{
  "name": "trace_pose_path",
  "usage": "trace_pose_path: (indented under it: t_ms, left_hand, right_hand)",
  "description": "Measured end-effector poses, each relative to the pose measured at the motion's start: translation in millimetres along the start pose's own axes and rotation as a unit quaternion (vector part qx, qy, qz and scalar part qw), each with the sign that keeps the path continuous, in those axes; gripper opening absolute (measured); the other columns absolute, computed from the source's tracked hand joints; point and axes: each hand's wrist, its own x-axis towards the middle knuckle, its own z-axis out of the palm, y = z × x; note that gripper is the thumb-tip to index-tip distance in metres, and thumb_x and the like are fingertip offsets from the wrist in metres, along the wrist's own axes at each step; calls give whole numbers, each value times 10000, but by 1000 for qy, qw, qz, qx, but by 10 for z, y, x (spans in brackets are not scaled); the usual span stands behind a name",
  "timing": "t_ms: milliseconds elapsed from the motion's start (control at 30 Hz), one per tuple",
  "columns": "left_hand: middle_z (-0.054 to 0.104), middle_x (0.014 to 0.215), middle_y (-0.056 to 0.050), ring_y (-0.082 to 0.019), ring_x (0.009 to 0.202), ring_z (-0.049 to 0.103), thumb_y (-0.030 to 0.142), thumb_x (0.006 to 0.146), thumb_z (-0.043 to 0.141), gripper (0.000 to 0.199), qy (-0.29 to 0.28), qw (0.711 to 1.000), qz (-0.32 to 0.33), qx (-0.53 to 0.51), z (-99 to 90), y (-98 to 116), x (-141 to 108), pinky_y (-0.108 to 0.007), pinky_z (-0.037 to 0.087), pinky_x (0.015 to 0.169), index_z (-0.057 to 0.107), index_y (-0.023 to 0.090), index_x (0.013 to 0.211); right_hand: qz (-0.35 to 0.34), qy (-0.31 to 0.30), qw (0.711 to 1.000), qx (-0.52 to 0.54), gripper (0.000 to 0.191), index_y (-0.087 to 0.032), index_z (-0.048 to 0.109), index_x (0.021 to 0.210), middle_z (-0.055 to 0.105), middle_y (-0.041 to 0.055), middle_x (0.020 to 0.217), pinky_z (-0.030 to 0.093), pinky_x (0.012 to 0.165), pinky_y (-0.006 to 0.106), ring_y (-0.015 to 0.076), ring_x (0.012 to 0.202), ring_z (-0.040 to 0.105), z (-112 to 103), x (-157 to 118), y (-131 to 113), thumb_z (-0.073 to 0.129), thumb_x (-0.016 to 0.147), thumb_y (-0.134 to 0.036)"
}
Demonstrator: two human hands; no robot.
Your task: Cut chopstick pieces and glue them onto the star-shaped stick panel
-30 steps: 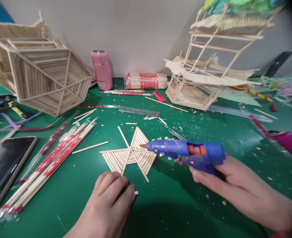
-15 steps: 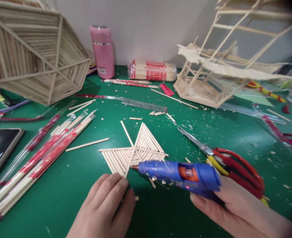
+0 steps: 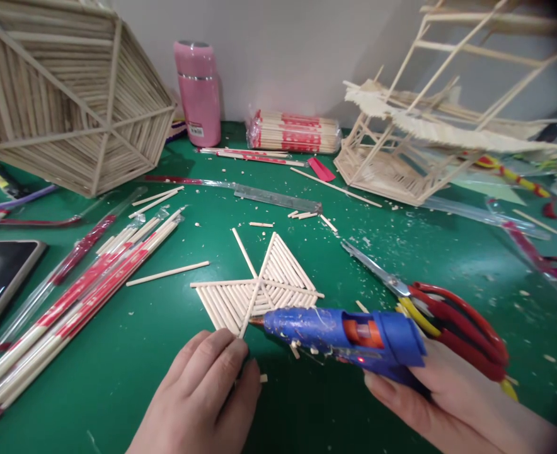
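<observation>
A flat frame of thin wooden sticks (image 3: 231,301) lies on the green table, some of its wedges filled with parallel sticks. My left hand (image 3: 207,384) rests at the frame's near corner, fingers closed around the end of a stick. In my right hand (image 3: 430,391) is a blue glue gun (image 3: 307,326), its nozzle pointing left and close to the stick that runs toward my left fingertips. The gun's body hides the frame's near right part. Whether the nozzle touches the stick cannot be made out.
Scissors (image 3: 458,321) lie at the right beside the glue gun. Wrapped sticks (image 3: 94,296) and a phone (image 3: 4,277) are at the left. Behind stand a wooden stick panel (image 3: 70,94), a pink flask (image 3: 198,94), a stick bundle (image 3: 295,132) and a stick model (image 3: 401,139).
The camera view has shifted slightly. Both hands and the glue gun keep nearly the same places by the frame.
</observation>
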Motion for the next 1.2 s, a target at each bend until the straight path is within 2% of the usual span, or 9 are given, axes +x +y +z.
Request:
trace_pose_path:
  t_ms: [133, 267, 467, 700, 833, 1067, 1200]
  left_hand:
    - [667, 984, -57, -185, 957, 590, 218, 836, 493, 185, 3, 1000, -10, -11, 8, -4, -3, -318, 496, 885, 661, 209, 914]
    - [670, 992, -39, -171, 966, 588, 200, 832, 503, 182, 7, 999, -25, -18, 0, -8, -17, -305, 477, 913, 664, 223, 914]
    - [671, 1005, -22, -157, 992, 583, 171, 827, 513, 188, 2, 999, -33, -22, -1, 6, -22, -294, 457, 937, 664, 231, 921]
    - [671, 1003, -22, -157, 989, 579, 176, 834, 498, 192, 1, 999, -37, -37, 4, 0, 9, -290, 452, 946, 664, 223, 916]
    - [669, 1007, -24, -159, 988, 577, 180, 836, 493, 196, 0, 999, -35, -38, -7, 3, -1, -292, 457, 942, 665, 227, 917]
    - [672, 1002, -19, -157, 985, 581, 165, 828, 500, 196, 2, 999, -35, -39, -4, -1, 10, -292, 456, 945, 666, 228, 911]
    - [672, 1009, -23, -161, 988, 583, 166, 829, 493, 204, -3, 998, -37, -41, -20, 2, 7, -291, 467, 933, 665, 226, 919]
  right_hand:
    - [16, 3, 1000, 8, 413, -394, 379, 1271, 626, 3, 1023, 552, 726, 273, 206, 860, 631, 19, -28, 56, 430, 862, -364]
    - [-14, -8, 1000, 7, 441, -410, 365, 1279, 636, -25, 1032, 556, 694, 227, 173, 808, 646, 59, -23, 127, 453, 847, -397]
    - [-14, -1, 1000, 1, 481, -368, 334, 1321, 616, -13, 1121, 542, 760, 240, 195, 961, 620, 56, 19, 123, 445, 854, -373]
    - [-9, 24, 1000, 11, 436, -413, 356, 1292, 635, -45, 1085, 545, 749, 233, 177, 920, 636, 56, 3, 130, 425, 862, -396]
    - [-41, 22, 999, 17, 439, -426, 346, 1289, 624, -58, 1125, 549, 734, 219, 171, 903, 641, 26, 43, 99, 425, 859, -397]
    - [-57, 22, 998, 11, 447, -426, 353, 1288, 641, -50, 1095, 566, 691, 226, 178, 850, 657, 18, 24, 106, 433, 849, -392]
    - [-38, 18, 999, 7, 454, -444, 344, 1285, 641, -61, 1094, 566, 692, 219, 174, 867, 654, 42, 21, 141, 444, 846, -386]
